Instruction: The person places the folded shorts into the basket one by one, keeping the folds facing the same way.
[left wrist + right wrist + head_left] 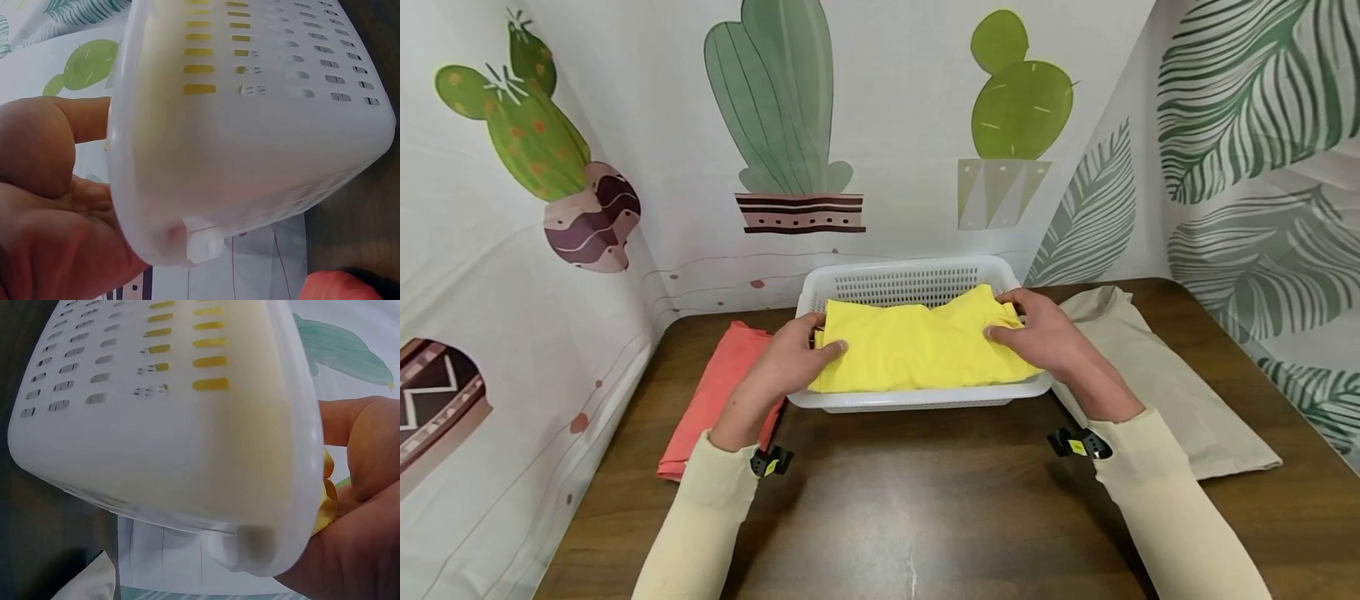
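A folded yellow cloth (917, 350) lies in a white slotted plastic basket (910, 268) at the back middle of a dark wooden table (917, 500). My left hand (820, 342) grips the cloth's left edge, thumb on top and fingers curled at its side. At the right edge my right hand (1003, 321) holds the cloth the same way. The left wrist view shows the basket wall (250, 144) close up with my hand (75, 150) reaching over the rim. In the right wrist view a bit of yellow cloth (326, 503) shows between my hand (362, 487) and the basket (162, 444).
A folded coral cloth (718, 383) lies on the table left of the basket, partly under my left wrist. A beige cloth (1157, 375) lies to the right. Printed cactus and leaf curtains close in the back and both sides.
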`<state>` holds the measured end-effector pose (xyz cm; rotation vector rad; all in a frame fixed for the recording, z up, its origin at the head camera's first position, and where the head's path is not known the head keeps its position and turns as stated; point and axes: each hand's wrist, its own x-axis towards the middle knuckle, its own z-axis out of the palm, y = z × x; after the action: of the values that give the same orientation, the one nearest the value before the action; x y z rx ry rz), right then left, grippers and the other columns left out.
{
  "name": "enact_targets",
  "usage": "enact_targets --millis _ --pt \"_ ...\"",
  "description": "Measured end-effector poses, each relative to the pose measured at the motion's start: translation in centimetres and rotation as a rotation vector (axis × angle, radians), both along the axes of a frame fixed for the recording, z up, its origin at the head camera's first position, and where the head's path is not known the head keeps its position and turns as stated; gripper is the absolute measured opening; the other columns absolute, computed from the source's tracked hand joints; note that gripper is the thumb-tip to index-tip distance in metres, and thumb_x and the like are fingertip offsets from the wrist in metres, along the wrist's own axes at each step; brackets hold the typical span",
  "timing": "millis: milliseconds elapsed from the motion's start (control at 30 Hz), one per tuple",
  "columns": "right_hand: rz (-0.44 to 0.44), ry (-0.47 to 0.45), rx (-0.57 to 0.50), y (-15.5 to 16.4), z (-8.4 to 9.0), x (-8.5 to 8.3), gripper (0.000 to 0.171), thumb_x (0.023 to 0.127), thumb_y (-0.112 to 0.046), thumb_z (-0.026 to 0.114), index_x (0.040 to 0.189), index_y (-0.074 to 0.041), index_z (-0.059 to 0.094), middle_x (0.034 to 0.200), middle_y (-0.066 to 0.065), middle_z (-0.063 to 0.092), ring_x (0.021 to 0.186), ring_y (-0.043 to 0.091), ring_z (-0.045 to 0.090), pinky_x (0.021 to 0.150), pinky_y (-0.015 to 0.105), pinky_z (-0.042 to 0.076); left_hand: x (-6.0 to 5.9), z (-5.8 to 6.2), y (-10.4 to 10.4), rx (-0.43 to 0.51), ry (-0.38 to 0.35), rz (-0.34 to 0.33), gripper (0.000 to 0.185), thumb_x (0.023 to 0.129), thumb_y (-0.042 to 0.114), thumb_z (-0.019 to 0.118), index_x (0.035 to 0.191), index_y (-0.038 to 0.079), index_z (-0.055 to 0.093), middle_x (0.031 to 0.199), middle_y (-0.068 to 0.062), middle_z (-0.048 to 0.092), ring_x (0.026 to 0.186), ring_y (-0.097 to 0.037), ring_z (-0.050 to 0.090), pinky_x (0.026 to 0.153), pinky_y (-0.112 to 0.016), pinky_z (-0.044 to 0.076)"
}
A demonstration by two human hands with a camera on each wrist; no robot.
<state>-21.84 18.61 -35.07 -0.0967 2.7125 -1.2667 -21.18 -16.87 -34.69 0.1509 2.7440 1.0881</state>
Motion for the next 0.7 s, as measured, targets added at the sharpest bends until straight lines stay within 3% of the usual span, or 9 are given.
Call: enact_targets --millis 167,467,700 --pt "0.001 0.002 0.013 -0.21 0.03 0.03 0.067 0.102 -0.019 0.068 0.157 0.008 0.038 0.157 0.031 0.04 0.133 0.044 0.043 0.11 0.059 0.044 0.11 -0.05 0.26 -0.045 0.02 0.003 0.065 0.104 0.032 0.067 0.157 0.001 0.045 0.153 -0.017 0.054 0.126 -0.031 0.056 0.107 -0.049 0.048" --pt "0.014 0.021 0.032 -0.52 -0.28 0.1 0.064 0.102 -0.017 0.069 0.154 0.007 0.04 0.155 0.03 0.044 0.127 0.041 0.047 0.109 0.057 0.044 0.17 -0.29 0.55 -0.082 0.038 -0.002 0.064 0.104 0.033 0.067 0.155 0.0 0.046 0.15 -0.019 0.056 0.125 -0.033 0.057 0.107 -0.051 0.048" --pt "0.017 0.039 0.069 -0.75 -0.29 0.15 0.064 0.102 -0.018 0.069 0.154 0.007 0.042 0.157 0.031 0.044 0.131 0.041 0.047 0.113 0.06 0.041 0.11 -0.5 0.74 -0.102 0.07 -0.016 0.063 0.104 0.031 0.067 0.153 -0.003 0.047 0.148 -0.021 0.058 0.124 -0.033 0.058 0.108 -0.051 0.048"
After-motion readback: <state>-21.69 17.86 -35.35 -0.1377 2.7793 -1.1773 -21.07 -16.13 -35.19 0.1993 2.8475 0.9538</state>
